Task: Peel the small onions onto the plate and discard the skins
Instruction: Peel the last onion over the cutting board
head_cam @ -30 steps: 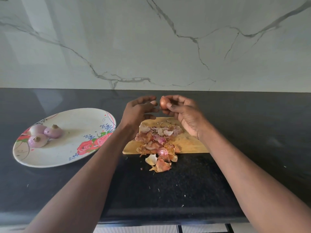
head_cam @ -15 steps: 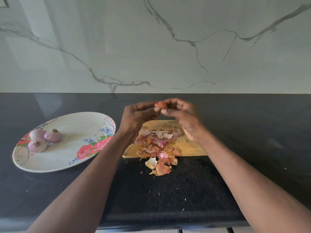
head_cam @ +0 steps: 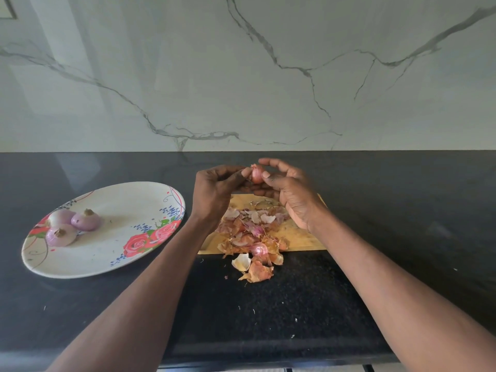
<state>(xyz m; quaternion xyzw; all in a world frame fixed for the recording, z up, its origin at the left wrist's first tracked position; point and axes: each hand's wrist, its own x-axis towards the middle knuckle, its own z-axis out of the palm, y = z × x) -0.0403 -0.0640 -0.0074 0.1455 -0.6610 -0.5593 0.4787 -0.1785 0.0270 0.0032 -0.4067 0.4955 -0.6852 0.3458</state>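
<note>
Item one: small onion (head_cam: 256,174), held in the air above the far edge of our cutting board (head_cam: 303,236), pinched between both hands. Our left hand (head_cam: 214,191) curls its fingertips against the onion's left side; our right hand (head_cam: 291,191) grips it from the right, thumb pressed to the bulb, fingers arched over. Item two: heap of onion skins (head_cam: 251,234) covering the board's middle and spilling over its near edge onto our black counter (head_cam: 402,237). Item three: floral plate (head_cam: 112,253), left of the board, bearing three peeled onions (head_cam: 72,226) clustered touching at its left end.
</note>
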